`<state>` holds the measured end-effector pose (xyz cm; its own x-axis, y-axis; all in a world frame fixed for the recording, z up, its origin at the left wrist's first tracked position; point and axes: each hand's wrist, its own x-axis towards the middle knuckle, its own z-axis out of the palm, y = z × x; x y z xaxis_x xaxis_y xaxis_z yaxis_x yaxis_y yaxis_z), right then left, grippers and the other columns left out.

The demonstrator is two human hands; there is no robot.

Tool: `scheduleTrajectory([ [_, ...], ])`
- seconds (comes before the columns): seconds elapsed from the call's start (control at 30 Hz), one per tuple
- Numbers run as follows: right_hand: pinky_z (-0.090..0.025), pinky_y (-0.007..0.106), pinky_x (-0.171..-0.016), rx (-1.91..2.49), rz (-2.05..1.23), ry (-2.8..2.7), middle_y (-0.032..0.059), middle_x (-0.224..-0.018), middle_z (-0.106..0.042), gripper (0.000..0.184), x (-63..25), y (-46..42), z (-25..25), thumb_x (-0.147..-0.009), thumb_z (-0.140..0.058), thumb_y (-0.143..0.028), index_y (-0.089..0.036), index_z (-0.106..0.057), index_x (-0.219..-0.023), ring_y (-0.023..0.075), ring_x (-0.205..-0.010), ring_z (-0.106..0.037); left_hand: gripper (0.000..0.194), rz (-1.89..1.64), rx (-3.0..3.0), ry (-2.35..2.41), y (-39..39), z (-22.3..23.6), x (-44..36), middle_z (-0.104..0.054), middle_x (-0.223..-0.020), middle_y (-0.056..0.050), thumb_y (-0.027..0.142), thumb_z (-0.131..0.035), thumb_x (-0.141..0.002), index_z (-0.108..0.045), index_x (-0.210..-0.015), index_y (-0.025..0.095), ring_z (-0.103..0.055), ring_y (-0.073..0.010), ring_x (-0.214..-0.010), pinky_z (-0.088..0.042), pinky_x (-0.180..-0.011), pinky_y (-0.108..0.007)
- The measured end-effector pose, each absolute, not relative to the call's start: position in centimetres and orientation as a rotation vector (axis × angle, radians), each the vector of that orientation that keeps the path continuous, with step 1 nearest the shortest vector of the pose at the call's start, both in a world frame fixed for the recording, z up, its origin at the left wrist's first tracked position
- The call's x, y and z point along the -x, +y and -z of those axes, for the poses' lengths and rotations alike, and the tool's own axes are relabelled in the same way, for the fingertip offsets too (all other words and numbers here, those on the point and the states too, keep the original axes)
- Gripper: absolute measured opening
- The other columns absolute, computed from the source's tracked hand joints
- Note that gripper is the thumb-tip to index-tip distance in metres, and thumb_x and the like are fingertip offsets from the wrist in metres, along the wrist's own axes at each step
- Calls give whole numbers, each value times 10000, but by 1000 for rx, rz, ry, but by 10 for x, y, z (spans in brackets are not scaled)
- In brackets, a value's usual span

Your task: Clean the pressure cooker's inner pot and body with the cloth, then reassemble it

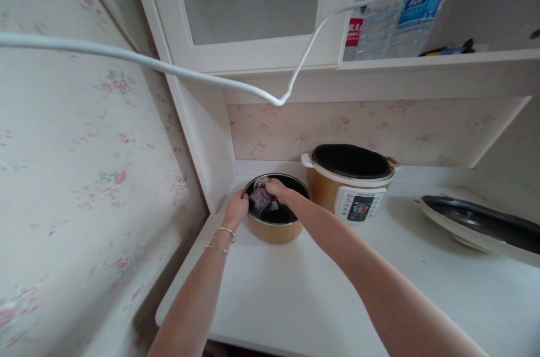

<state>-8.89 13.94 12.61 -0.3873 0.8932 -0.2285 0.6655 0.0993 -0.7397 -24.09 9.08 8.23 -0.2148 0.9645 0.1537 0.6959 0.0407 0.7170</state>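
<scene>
A round pot (pixel 274 233), tan outside and black inside, stands on the white counter near the left side panel. On its left rim my left hand (pixel 237 208) is closed, with the fingers gripping the edge. Inside the pot my right hand (pixel 276 189) holds a bunched grey cloth (pixel 260 198) against the inner left wall. Part of the cloth and my right fingertips are hidden. To the right of the pot sits an electric cooker (pixel 323 188) with its top uncovered, its dark opening facing up and a control panel in front.
The cooker's lid (pixel 476 227) lies upturned on the counter (pixel 337 295) at the right. Above, a shelf holds plastic bottles (pixel 422 8) beside a framed cabinet door (pixel 253 53). A white cable (pixel 211 78) crosses in front at upper left. Floral wallpaper covers the left wall.
</scene>
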Motion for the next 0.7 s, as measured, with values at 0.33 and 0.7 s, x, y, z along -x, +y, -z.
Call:
scheduleTrajectory([
  [0.33,-447,326,-750,1156,-382,-3217,70,-709,-684,193,60,149,-119,-633,-601,13,-160,-685,-637,237,-861,-606,314,-924,-1648,1960,96,-82,241,-706,-825,-55,282,-402,-883,-652,-1058,209,-647,-167,-715,-477,-675,-255],
  [0.7,-297,454,-1015,1230,-195,-2958,125,-1099,-644,193,57,154,-112,-717,-555,0,-154,-662,-669,292,-1254,-370,347,-967,-1619,1938,92,-86,239,-708,-935,-67,282,-393,-887,-628,-1132,213,-650,-169,-710,-500,-651,-258],
])
